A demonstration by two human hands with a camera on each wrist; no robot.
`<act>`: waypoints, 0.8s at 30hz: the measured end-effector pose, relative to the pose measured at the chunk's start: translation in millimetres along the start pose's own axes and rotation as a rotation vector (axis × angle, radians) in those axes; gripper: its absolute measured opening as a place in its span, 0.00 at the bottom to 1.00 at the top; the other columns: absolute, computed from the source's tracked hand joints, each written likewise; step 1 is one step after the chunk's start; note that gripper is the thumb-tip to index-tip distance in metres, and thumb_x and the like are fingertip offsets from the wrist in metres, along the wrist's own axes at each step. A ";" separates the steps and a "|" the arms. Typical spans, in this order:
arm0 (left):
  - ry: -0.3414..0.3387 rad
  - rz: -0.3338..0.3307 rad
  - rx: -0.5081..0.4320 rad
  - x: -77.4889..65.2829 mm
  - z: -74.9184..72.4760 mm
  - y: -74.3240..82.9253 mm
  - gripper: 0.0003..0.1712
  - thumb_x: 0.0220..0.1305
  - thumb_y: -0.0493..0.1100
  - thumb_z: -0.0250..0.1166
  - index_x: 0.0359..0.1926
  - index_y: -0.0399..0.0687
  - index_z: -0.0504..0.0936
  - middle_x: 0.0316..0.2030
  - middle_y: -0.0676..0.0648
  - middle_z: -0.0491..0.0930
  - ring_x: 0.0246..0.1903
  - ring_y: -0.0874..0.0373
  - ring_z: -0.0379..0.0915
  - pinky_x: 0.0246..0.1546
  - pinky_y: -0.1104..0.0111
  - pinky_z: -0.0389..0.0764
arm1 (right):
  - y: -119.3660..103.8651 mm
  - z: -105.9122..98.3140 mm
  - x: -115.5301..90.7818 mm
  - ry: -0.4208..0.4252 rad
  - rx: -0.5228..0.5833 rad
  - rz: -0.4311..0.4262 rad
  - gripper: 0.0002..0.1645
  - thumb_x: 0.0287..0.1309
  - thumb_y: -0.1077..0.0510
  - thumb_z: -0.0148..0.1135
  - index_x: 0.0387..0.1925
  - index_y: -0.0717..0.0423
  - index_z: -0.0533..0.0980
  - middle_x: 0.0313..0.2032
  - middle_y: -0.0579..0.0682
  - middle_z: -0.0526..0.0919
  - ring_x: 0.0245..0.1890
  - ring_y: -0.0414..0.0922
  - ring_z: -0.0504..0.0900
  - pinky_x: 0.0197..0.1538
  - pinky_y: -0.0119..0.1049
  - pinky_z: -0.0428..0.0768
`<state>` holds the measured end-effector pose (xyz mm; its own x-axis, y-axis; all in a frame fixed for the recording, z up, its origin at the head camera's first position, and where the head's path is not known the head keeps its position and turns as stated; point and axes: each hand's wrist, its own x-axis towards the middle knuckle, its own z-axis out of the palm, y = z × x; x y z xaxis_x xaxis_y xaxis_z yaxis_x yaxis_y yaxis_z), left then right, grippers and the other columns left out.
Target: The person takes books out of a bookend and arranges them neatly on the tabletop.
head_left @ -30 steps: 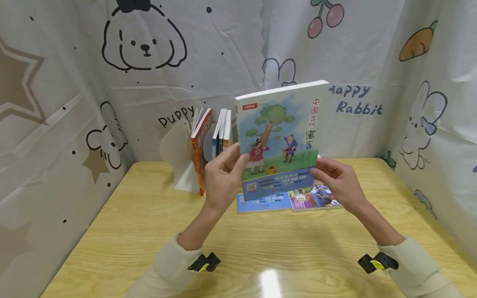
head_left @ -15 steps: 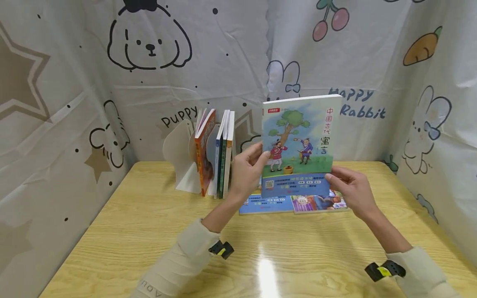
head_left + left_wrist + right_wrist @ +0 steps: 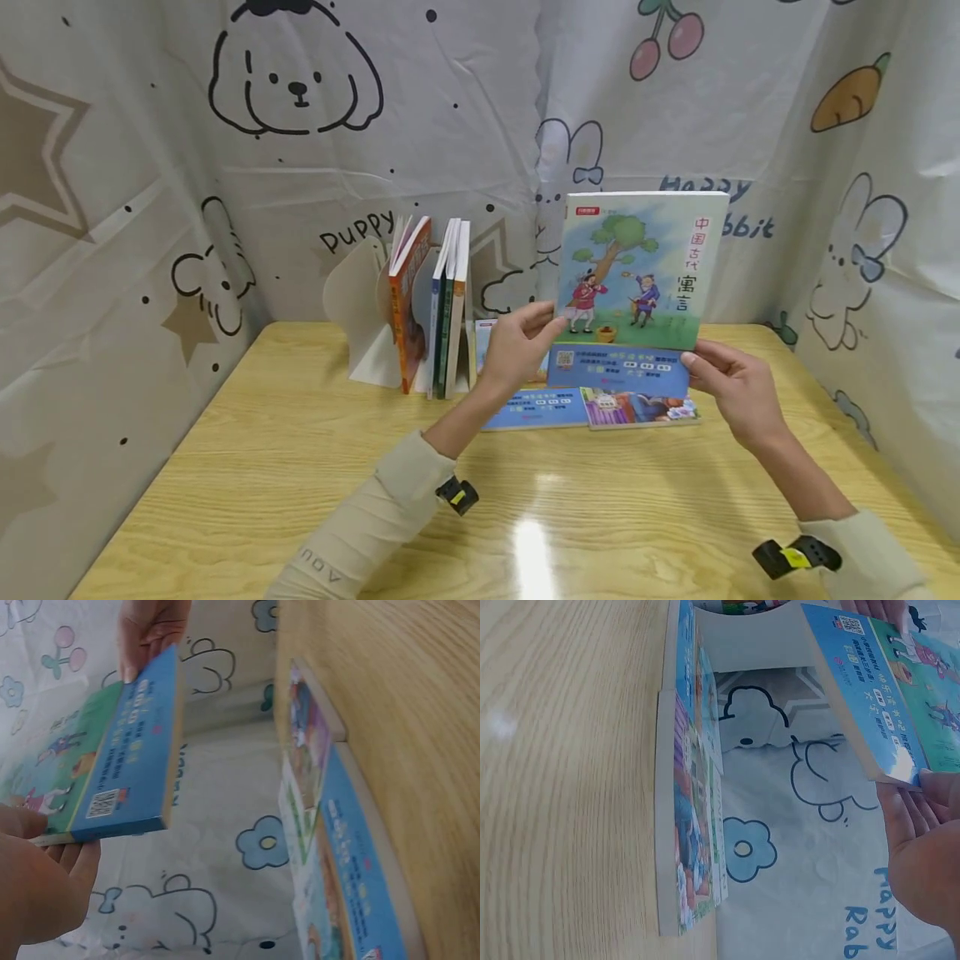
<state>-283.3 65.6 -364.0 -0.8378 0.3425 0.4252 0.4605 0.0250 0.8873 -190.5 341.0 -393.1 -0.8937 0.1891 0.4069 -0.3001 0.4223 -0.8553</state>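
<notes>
A paperback book (image 3: 630, 283) with a tree and two figures on its cover is held upright above the table. My left hand (image 3: 521, 350) pinches its left edge, thumb on the front cover. At the lower right edge, my right hand (image 3: 731, 387) grips it the same way. Both wrist views show fingers behind the book and thumbs in front. Beneath it, a blue-banded book (image 3: 536, 410) and a book with a purple picture (image 3: 637, 408) lie side by side on the table, partly hidden by the held book and left hand.
Left of the hands stands a white bookend (image 3: 360, 308) with an orange-spined book (image 3: 408, 308) and several thinner books (image 3: 450, 308) upright. The wooden table (image 3: 300, 467) meets a patterned curtain (image 3: 450, 125) behind and at both sides.
Both hands have carried the held book to the right, and its cover now faces me more squarely. More of the upright books and the blue-banded book's upper part show at left.
</notes>
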 end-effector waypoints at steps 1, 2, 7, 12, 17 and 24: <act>-0.011 -0.002 0.001 0.6 2.1 -3.3 0.23 0.71 0.41 0.64 0.63 0.36 0.76 0.56 0.38 0.80 0.55 0.50 0.78 0.52 0.68 0.79 | 0.8 -2.2 0.2 0.009 0.003 0.011 0.27 0.71 0.60 0.59 0.61 0.78 0.70 0.39 0.30 0.82 0.36 0.29 0.85 0.40 0.25 0.82; -0.021 0.001 0.007 1.3 4.2 -6.3 0.22 0.71 0.40 0.64 0.62 0.36 0.77 0.55 0.38 0.81 0.54 0.50 0.79 0.52 0.68 0.79 | 1.9 -4.3 0.4 0.016 0.004 0.021 0.28 0.70 0.59 0.60 0.61 0.79 0.70 0.39 0.29 0.81 0.36 0.29 0.84 0.40 0.25 0.81; -0.041 -0.002 0.053 6.7 17.3 -16.5 0.20 0.70 0.38 0.64 0.60 0.35 0.79 0.51 0.38 0.83 0.51 0.50 0.81 0.49 0.69 0.80 | 11.9 -14.8 0.8 0.022 0.000 0.046 0.30 0.71 0.59 0.59 0.62 0.80 0.67 0.40 0.25 0.79 0.38 0.26 0.82 0.41 0.25 0.81; -0.081 -0.042 0.103 13.5 32.4 -19.1 0.20 0.71 0.40 0.64 0.60 0.38 0.80 0.51 0.41 0.84 0.50 0.53 0.81 0.49 0.68 0.80 | 22.4 -26.7 -0.1 0.023 0.087 0.113 0.34 0.69 0.61 0.61 0.63 0.85 0.62 0.38 0.27 0.82 0.36 0.28 0.83 0.39 0.24 0.81; -0.095 -0.131 0.093 19.0 48.8 -21.4 0.20 0.70 0.40 0.64 0.61 0.40 0.80 0.50 0.43 0.84 0.50 0.53 0.81 0.49 0.66 0.81 | 29.5 -38.6 3.3 0.027 0.064 0.177 0.35 0.70 0.59 0.60 0.63 0.85 0.61 0.34 0.26 0.82 0.32 0.29 0.84 0.38 0.25 0.82; -0.094 -0.199 0.105 19.9 70.1 -32.6 0.14 0.70 0.39 0.63 0.52 0.38 0.85 0.48 0.44 0.85 0.34 0.65 0.80 0.39 0.73 0.77 | 39.7 -49.4 9.6 0.008 -0.109 0.240 0.31 0.72 0.55 0.58 0.62 0.79 0.68 0.36 0.32 0.81 0.32 0.28 0.82 0.39 0.27 0.83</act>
<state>-294.5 137.4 -397.0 -0.8864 0.4069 0.2209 0.3211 0.1965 0.9264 -194.5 403.4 -407.3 -0.9320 0.3024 0.1997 -0.0418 0.4577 -0.8882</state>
